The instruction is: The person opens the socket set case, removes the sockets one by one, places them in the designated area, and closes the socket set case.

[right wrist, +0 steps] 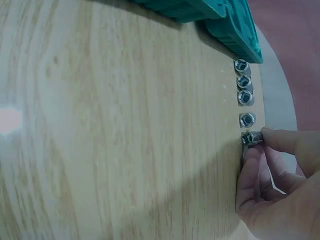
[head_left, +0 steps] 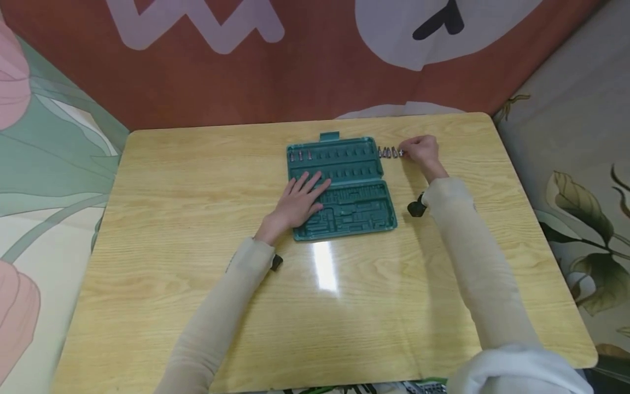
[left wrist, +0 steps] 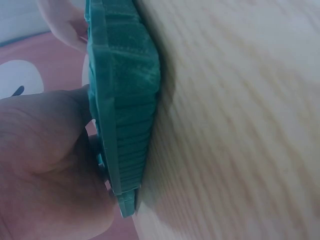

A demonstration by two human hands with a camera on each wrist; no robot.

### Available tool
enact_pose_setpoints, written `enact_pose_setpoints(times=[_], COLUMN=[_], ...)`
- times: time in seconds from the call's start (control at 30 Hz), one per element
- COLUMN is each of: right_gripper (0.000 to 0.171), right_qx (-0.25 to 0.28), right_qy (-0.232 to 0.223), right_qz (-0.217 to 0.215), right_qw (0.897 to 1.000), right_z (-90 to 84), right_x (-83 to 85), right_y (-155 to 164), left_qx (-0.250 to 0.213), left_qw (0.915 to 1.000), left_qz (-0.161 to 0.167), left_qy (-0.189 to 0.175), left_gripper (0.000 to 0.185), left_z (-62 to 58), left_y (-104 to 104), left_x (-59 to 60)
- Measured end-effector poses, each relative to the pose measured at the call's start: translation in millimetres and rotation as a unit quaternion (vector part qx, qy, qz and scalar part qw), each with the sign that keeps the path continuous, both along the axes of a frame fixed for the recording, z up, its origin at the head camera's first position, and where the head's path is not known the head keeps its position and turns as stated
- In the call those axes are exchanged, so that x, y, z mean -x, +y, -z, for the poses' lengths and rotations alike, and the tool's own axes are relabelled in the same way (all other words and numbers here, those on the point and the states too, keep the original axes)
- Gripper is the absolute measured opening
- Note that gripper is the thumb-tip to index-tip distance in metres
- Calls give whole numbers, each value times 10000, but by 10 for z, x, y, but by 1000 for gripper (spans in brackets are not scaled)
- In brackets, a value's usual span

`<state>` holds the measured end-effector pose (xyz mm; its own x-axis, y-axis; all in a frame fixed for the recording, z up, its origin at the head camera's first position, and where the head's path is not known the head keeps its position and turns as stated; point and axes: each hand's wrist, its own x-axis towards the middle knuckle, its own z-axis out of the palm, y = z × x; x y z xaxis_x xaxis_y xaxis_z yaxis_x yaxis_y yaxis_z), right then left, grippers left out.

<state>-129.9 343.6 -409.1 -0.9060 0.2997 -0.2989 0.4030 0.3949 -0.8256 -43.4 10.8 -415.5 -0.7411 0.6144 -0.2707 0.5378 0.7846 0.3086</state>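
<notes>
A green plastic tool case [head_left: 364, 189] lies unfolded on the table, its moulded slots facing up. My left hand [head_left: 295, 207], fingers straight and spread, rests on the left part of the case, covering some of the slots. Three small metal pieces [head_left: 301, 156] sit in the upper left slots. Beyond the case's right edge, several metal sockets [right wrist: 245, 97] stand in a row on the table. At the right end of that row, my right hand [head_left: 420, 149] pinches one metal socket [right wrist: 251, 138] between thumb and fingers, close over the wood.
The light wooden table [head_left: 197, 180] reaches a red printed cloth [head_left: 295, 82] at its far edge. A latch tab [head_left: 330, 136] sticks out from the back of the case. Various items [head_left: 354, 389] show below the table's near edge.
</notes>
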Motion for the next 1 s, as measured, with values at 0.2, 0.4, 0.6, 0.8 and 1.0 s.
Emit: enact_pose_setpoints(times=[0.2,0.4,0.6,0.8,1.0], right_gripper=[28,29,32,30,27], right_qx=[-519,-985,-932,-847,-802], right_qy=[64,41,49,108,61], right_qz=[-163,-172,-195,-209,-119], right_qw=[9985,9950,9954,9961,9967], right_z=[53,85,94,97,85], right_x=[11,33,24,5,-4], right_y=[-47,-60,-38,-11,-25], left_qx=[-6,47,105,65,33], left_qw=[10000,9999,9999,9999,10000], left_qz=[-7,35,41,40,21], left_qy=[27,94,95,91,72], left_gripper=[61,61,61,61,61], left_z=[13,19,32,34,19], left_y=[-1,-2,-4,-3,-4], left_x=[-2,3,11,15,12])
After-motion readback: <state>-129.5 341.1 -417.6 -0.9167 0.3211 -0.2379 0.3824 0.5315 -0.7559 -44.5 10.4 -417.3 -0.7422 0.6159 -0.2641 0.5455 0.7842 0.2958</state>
